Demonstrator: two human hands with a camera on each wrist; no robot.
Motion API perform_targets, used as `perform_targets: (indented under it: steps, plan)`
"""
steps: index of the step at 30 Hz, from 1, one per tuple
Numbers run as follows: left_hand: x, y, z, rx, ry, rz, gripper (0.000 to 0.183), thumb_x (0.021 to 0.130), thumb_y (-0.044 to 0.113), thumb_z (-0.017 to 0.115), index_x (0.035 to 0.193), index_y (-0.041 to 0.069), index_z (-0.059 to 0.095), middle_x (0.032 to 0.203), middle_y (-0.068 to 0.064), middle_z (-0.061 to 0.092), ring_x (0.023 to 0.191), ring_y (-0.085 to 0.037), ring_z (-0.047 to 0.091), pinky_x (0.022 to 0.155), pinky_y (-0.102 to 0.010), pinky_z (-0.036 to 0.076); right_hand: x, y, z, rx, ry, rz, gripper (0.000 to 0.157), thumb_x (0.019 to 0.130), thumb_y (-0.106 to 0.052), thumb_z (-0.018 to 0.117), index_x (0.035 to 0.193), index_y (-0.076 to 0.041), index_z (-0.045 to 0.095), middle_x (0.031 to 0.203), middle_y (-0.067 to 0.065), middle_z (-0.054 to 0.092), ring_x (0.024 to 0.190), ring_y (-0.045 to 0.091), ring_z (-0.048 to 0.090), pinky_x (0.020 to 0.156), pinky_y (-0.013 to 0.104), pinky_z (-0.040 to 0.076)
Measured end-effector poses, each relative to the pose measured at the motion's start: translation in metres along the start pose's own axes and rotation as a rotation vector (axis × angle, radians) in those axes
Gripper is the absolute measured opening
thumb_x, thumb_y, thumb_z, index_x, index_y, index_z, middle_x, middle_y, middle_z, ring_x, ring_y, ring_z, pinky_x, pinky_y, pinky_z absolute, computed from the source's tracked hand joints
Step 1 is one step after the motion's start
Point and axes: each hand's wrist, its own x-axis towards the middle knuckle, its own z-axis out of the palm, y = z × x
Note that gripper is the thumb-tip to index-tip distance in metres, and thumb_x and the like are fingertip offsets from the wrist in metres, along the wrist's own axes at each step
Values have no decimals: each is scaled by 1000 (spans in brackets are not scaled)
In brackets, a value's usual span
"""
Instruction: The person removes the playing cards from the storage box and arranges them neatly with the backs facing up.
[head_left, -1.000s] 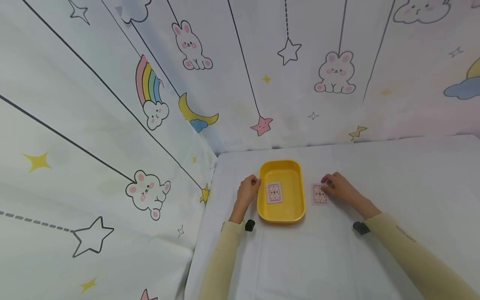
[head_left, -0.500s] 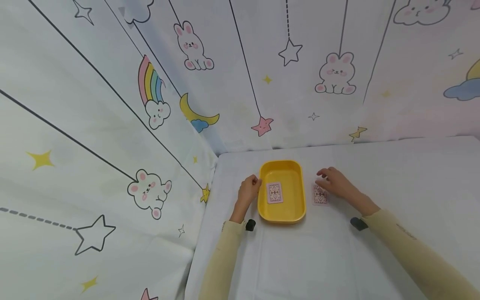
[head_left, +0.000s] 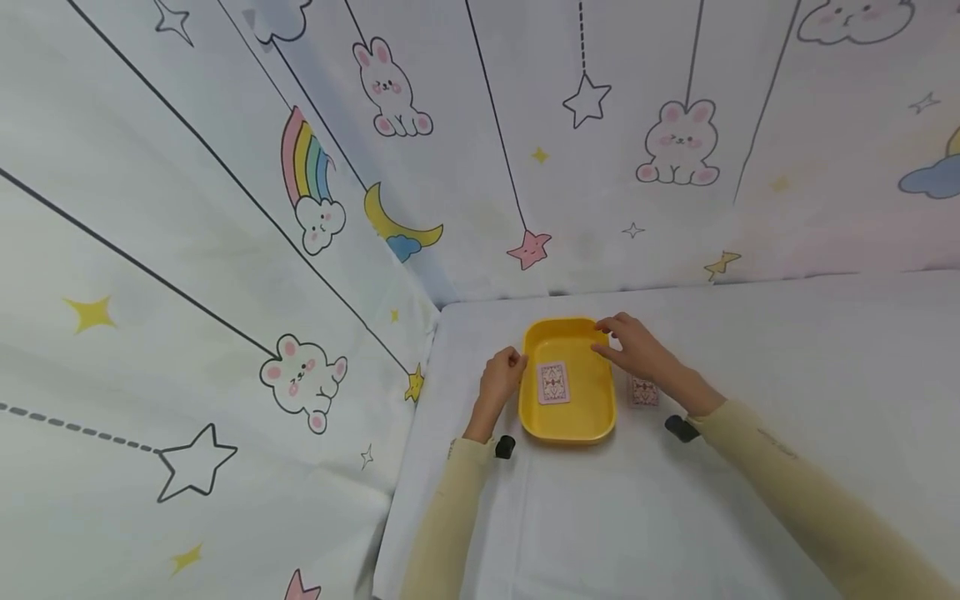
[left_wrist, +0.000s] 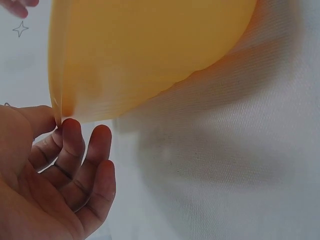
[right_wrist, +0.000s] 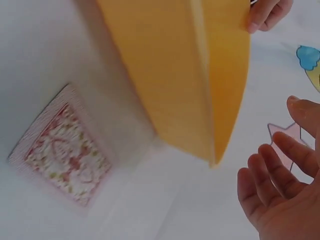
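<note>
A yellow plastic tray (head_left: 585,421) with rounded corners sits on the white table. Its left rim is pinched between thumb and fingers of my left hand (head_left: 501,382), as the left wrist view also shows. My right hand (head_left: 643,348) is at the tray's upper right rim with fingers spread. In the right wrist view a small gap separates that hand (right_wrist: 287,180) from the tray (right_wrist: 155,65). Inside the tray lies a pink-bordered playing card (head_left: 553,383), back up. A matching playing card (right_wrist: 70,155) lies outside, right of the tray, partly covered by my right hand in the head view.
The white cloth-covered table (head_left: 600,517) meets a printed curtain (head_left: 465,167) behind it and another along the left side. Dark wrist-worn devices (head_left: 681,428) show below the sleeves.
My right hand has left the card on the table and moved left and away from me to the tray's right rim, its fingers opening. The left hand stays on the left rim.
</note>
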Motion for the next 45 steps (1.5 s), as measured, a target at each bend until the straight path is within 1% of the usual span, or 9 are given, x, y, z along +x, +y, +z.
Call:
perform_targets:
  steps: [5, 10, 15, 18, 24, 30, 35, 40, 45]
  plan:
    - [-1, -1, 0, -7, 6, 4, 26, 103, 35, 57, 92, 11, 60, 73, 1, 53, 62, -11, 48, 54, -22, 37, 14, -21, 10, 20, -32, -32, 51, 98, -36, 65, 135, -1, 55, 131, 22, 52, 119, 37, 52, 105, 53, 46]
    - [-1, -1, 0, -19, -2, -1, 27, 103, 35, 56, 91, 12, 59, 73, 1, 53, 61, -11, 48, 53, -22, 37, 34, -38, 24, -36, -106, -38, 52, 98, -34, 66, 136, 0, 54, 131, 21, 54, 117, 34, 54, 104, 51, 48]
    - [0, 0, -1, -19, -15, -11, 27, 104, 35, 56, 90, 12, 57, 73, 1, 51, 59, -10, 47, 51, -22, 36, 51, -49, 43, -88, -218, 10, 53, 97, -31, 68, 136, 1, 54, 137, 23, 54, 120, 34, 56, 105, 48, 47]
    - [1, 1, -2, -22, -19, -18, 27, 104, 35, 56, 89, 12, 57, 72, 1, 51, 59, -11, 46, 51, -22, 36, 58, -53, 54, -108, -284, 58, 54, 96, -32, 70, 136, 0, 53, 136, 23, 54, 116, 32, 56, 105, 48, 47]
    - [1, 0, 1, -36, -35, -40, 28, 104, 37, 55, 90, 13, 57, 72, 0, 52, 59, -12, 47, 51, -24, 37, 61, -55, 69, -191, -395, 112, 58, 94, -32, 72, 138, 0, 52, 130, 22, 55, 110, 32, 53, 104, 49, 46]
    - [-1, 2, 0, -32, -18, -33, 27, 104, 36, 56, 90, 12, 58, 73, 0, 53, 60, -12, 48, 52, -23, 38, 55, -63, 76, -308, -413, 141, 63, 87, -27, 80, 136, 1, 52, 130, 24, 49, 111, 37, 47, 100, 52, 46]
    - [-2, 3, -1, -33, -18, -21, 27, 103, 34, 56, 90, 12, 59, 73, 1, 54, 60, -11, 48, 51, -22, 38, 48, -71, 75, -433, -426, 125, 70, 78, -27, 86, 132, 3, 52, 130, 24, 46, 113, 37, 44, 99, 52, 47]
    - [-2, 4, -2, -34, -8, -23, 27, 103, 34, 57, 89, 12, 59, 71, 1, 53, 58, -11, 47, 50, -23, 37, 47, -73, 72, -445, -402, 94, 66, 79, -24, 86, 130, 3, 54, 128, 23, 47, 110, 36, 46, 97, 51, 49]
    - [-2, 3, -3, -31, -9, -21, 27, 103, 34, 57, 89, 11, 59, 71, 1, 52, 58, -11, 47, 50, -23, 36, 47, -71, 74, -423, -381, 93, 79, 80, -24, 86, 140, 4, 43, 130, 26, 47, 113, 39, 46, 99, 54, 47]
